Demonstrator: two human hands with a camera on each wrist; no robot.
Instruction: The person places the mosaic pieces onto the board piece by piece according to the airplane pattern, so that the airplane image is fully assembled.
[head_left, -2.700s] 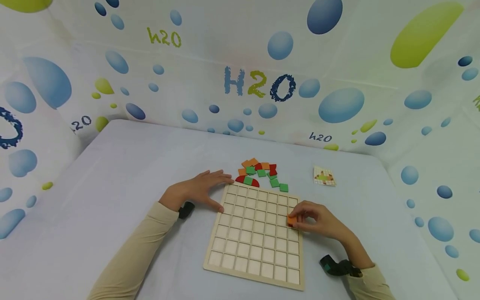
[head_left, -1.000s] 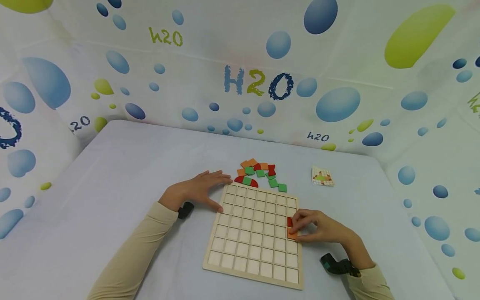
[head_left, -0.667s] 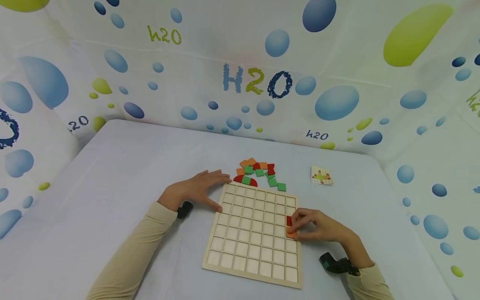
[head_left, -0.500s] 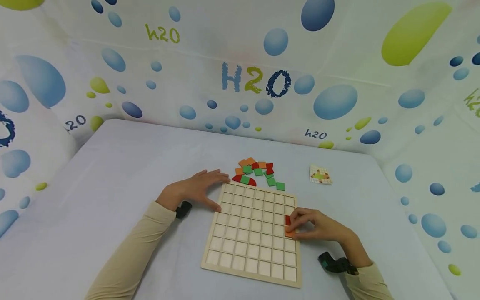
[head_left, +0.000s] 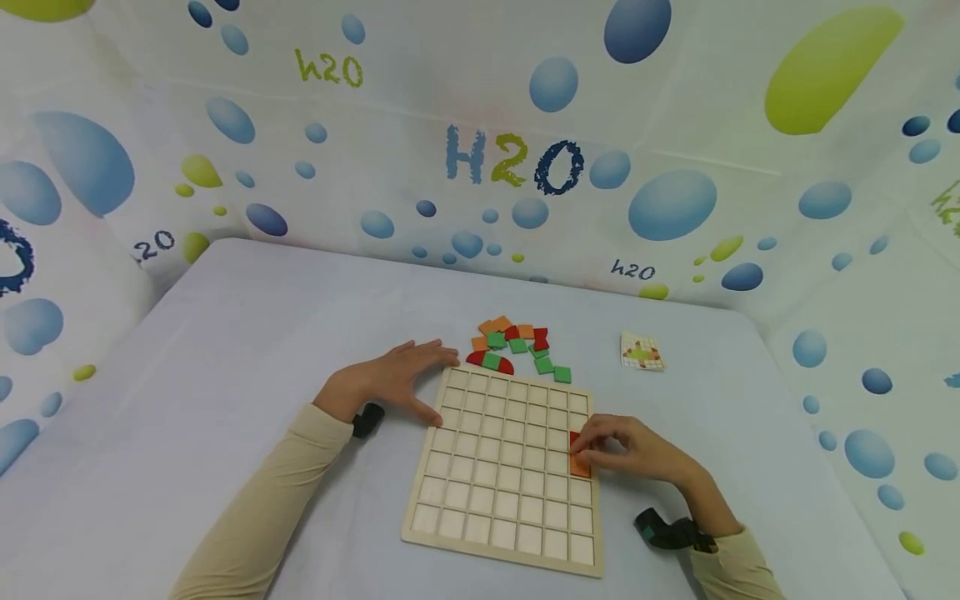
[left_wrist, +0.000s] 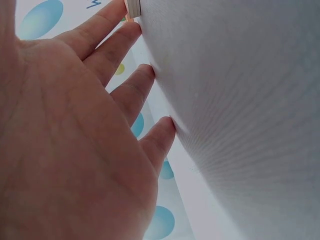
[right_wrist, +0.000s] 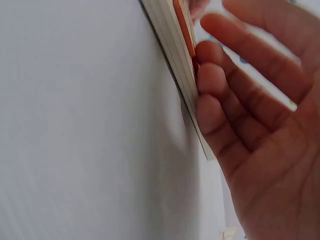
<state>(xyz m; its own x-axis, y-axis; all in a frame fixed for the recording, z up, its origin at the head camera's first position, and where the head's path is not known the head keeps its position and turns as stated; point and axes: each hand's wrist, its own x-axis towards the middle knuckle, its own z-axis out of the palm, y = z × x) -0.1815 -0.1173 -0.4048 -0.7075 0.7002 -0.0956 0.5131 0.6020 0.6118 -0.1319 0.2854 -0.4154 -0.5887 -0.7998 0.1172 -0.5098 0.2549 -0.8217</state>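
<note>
A wooden grid board point(head_left: 483, 475) lies on the table in the head view. My left hand point(head_left: 390, 382) spreads along its upper left side, thumb and forefinger at the edge. In the left wrist view the other fingertips point(left_wrist: 147, 70) rest on the tablecloth. An orange square tile point(head_left: 580, 467) and a red tile point(head_left: 574, 437) sit in neighbouring cells of the right column. My right hand point(head_left: 630, 446) bends over them, fingertips touching where they meet and partly hiding the red one. The right wrist view shows the orange tile point(right_wrist: 185, 27) beside the fingertips at the board's side.
Beyond the board's far edge lie several loose tiles, among them a green square point(head_left: 562, 375), a red notched piece point(head_left: 541, 338) and an orange square point(head_left: 526, 332). A red-green-red rounded row point(head_left: 491, 361) touches that edge. A small pattern card point(head_left: 642, 352) lies farther right.
My right hand set the red and orange tiles, first held together, into two cells of the right column. Its fingers have since eased off the orange tile toward the red. The left hand stays put.
</note>
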